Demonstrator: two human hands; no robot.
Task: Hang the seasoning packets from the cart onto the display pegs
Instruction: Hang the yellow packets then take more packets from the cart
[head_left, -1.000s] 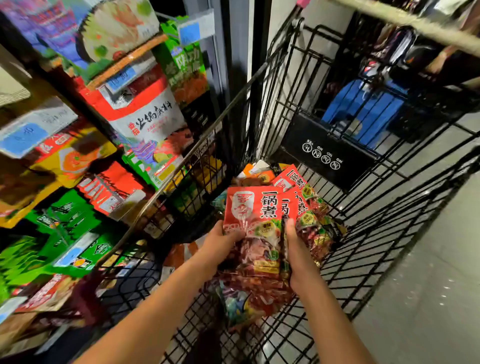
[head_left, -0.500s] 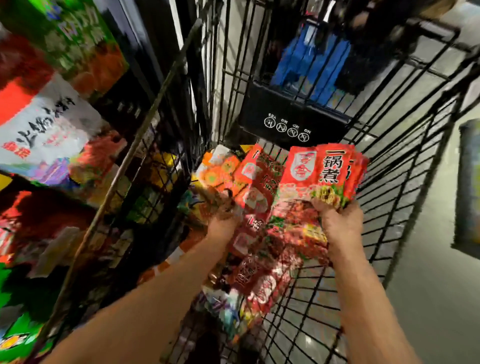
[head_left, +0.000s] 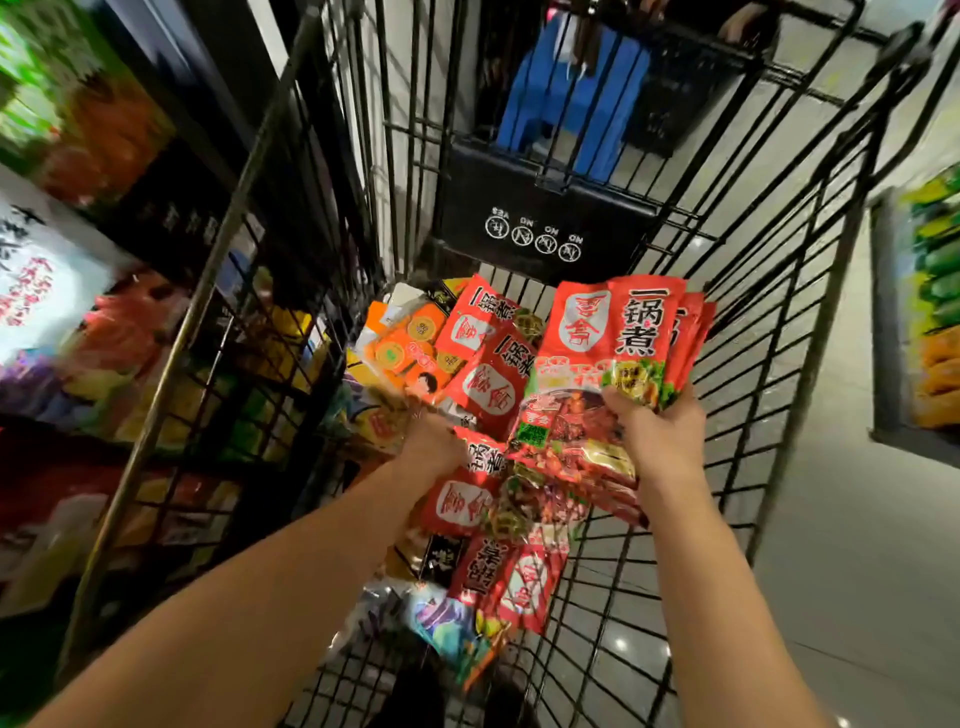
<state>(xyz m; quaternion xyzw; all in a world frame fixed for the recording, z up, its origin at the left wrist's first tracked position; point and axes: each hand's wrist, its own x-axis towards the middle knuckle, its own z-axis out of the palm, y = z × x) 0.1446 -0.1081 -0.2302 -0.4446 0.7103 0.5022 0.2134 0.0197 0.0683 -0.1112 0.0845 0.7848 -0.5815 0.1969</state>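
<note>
Inside the black wire cart (head_left: 769, 322) my right hand (head_left: 662, 441) grips a small stack of red seasoning packets (head_left: 608, 338), held upright above the cart floor. My left hand (head_left: 434, 441) reaches down among the loose red packets (head_left: 488, 384) lying in the cart; its fingers are blurred and partly hidden, so its hold is unclear. More red packets (head_left: 511, 582) lie nearer me. Orange packets (head_left: 410, 343) sit at the back left of the pile.
Blurred shelves of hanging packets (head_left: 62, 291) run along the left of the cart. The cart's black child-seat flap (head_left: 540, 228) stands at the far end, a blue object (head_left: 566, 98) behind it. Grey floor (head_left: 841, 545) lies right, with another display (head_left: 930, 312) at the edge.
My right hand has carried the packet stack to the right and lifted it; my left hand let go of it and dropped into the pile. The view swung right, away from the shelves.
</note>
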